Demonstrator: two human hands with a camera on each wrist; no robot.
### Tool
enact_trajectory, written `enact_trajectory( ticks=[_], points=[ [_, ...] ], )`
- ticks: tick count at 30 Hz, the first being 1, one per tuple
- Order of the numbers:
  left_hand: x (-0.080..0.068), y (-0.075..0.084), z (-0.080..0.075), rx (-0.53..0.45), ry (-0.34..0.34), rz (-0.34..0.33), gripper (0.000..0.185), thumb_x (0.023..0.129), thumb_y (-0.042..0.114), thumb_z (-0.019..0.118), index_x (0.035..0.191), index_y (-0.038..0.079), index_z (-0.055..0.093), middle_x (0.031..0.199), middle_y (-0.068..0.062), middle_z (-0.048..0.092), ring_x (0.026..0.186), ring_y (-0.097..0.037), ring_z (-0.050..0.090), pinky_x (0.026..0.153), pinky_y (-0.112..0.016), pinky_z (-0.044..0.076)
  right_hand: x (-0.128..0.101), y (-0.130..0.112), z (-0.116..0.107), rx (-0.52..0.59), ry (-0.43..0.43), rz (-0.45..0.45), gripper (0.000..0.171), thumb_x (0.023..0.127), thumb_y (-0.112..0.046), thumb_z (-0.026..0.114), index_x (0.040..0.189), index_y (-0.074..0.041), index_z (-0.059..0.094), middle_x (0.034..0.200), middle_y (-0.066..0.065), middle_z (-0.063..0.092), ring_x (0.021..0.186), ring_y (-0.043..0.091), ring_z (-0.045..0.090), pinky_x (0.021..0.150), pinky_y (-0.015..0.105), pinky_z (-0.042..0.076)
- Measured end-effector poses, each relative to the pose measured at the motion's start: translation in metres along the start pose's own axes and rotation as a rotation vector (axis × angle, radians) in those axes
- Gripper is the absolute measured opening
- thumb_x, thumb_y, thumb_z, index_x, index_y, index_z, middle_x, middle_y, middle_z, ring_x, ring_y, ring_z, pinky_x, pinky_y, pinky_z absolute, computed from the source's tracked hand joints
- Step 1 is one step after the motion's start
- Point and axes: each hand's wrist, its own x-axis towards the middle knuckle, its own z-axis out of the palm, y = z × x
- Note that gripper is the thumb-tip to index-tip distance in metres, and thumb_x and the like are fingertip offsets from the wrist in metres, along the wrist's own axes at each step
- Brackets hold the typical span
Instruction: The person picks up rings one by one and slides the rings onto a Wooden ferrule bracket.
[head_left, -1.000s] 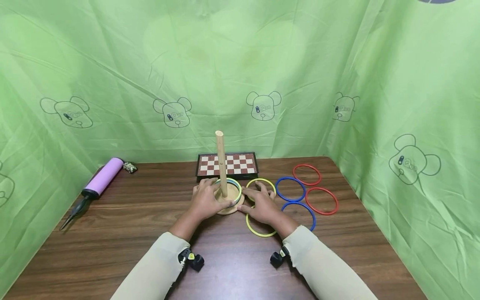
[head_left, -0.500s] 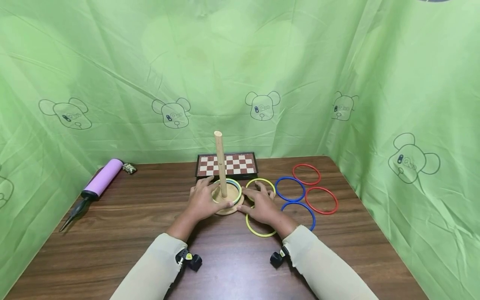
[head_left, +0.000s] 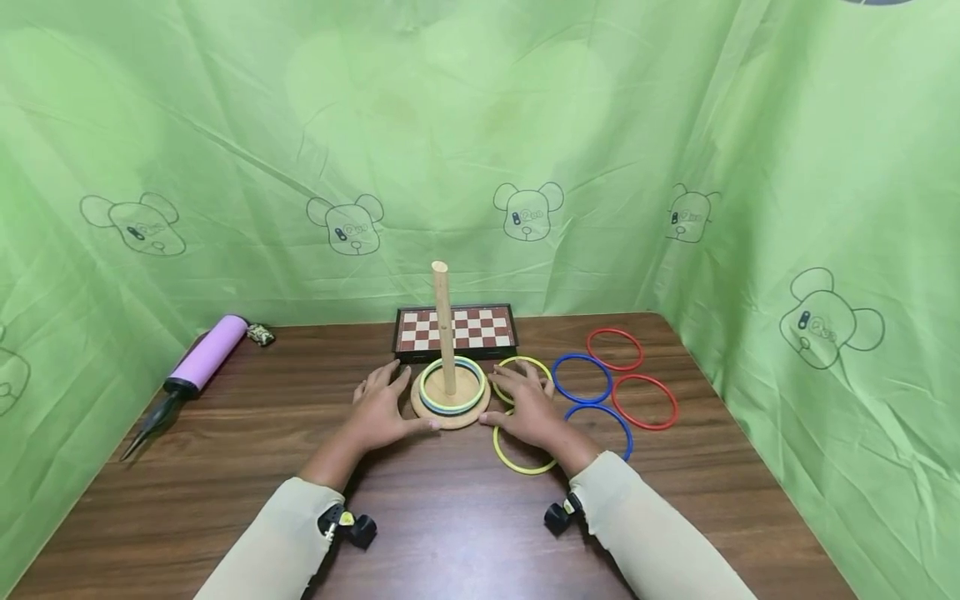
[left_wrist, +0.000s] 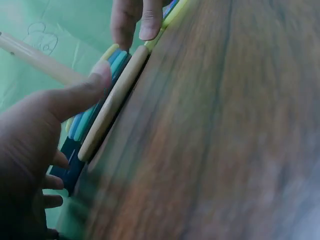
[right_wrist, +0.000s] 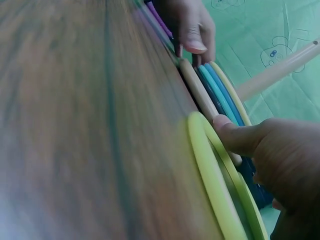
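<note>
A wooden peg stand (head_left: pixel 448 416) sits mid-table, its upright peg (head_left: pixel 442 325) threaded with a stack of rings (head_left: pixel 450 406), yellow on top and blue-green below. My left hand (head_left: pixel 382 408) lies flat on the table to its left with the fingers spread. In the left wrist view its thumb (left_wrist: pixel 85 92) touches the base's rim (left_wrist: pixel 112 107). My right hand (head_left: pixel 528 408) lies flat to the right, over two loose yellow rings (head_left: pixel 522 461). In the right wrist view its thumb (right_wrist: pixel 240 137) rests against the base (right_wrist: pixel 197 92), beside a yellow ring (right_wrist: pixel 215 185).
Two blue rings (head_left: pixel 581 377) and two red rings (head_left: pixel 645 402) lie to the right. A small chessboard (head_left: pixel 455 329) sits behind the stand. A purple hand pump (head_left: pixel 202 354) and a small dark object (head_left: pixel 260 335) lie at the far left. Green cloth walls enclose the table.
My left hand has slid off the top of the base to the left, uncovering the stacked rings. The right hand has barely shifted.
</note>
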Motion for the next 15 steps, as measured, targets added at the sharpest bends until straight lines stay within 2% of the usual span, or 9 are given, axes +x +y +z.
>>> enact_trajectory(
  ticks=[4,6,11,15],
  points=[
    [-0.002,-0.003,0.001,0.009,-0.085,-0.006,0.127,0.077,0.083,0.081,0.166,0.000,0.042,0.177,-0.029,0.028,0.164,-0.055,0.024,0.126,-0.084,0.014,0.000,0.006,-0.008,0.021,0.039,-0.022,0.075,0.092,-0.053,0.086,0.154,-0.017,0.064,0.171,0.010,0.050,0.168,0.042,0.022,0.119,0.083,0.018],
    [-0.003,-0.004,0.002,0.009,-0.106,-0.004,0.125,0.079,0.082,0.080,0.166,0.001,0.042,0.178,-0.029,0.027,0.165,-0.054,0.022,0.126,-0.084,0.010,0.000,0.012,-0.013,0.031,0.067,-0.025,0.075,0.092,-0.054,0.086,0.153,-0.016,0.065,0.170,0.011,0.050,0.168,0.044,0.022,0.119,0.083,0.017],
    [-0.004,-0.005,0.005,0.021,-0.108,0.006,0.120,0.083,0.080,0.079,0.166,0.002,0.043,0.178,-0.028,0.027,0.166,-0.052,0.021,0.127,-0.084,0.009,0.001,0.033,-0.023,-0.001,0.118,0.041,0.084,0.089,-0.054,0.089,0.156,-0.012,0.061,0.171,0.014,0.048,0.167,0.046,0.021,0.115,0.079,0.016],
    [-0.003,-0.005,0.007,0.028,-0.099,0.011,0.119,0.083,0.080,0.078,0.166,0.002,0.043,0.178,-0.028,0.027,0.166,-0.052,0.022,0.126,-0.084,0.009,0.000,0.045,-0.030,-0.042,0.097,0.120,0.089,0.091,-0.058,0.086,0.161,-0.013,0.056,0.173,0.014,0.045,0.168,0.044,0.016,0.115,0.078,0.013]
  ],
)
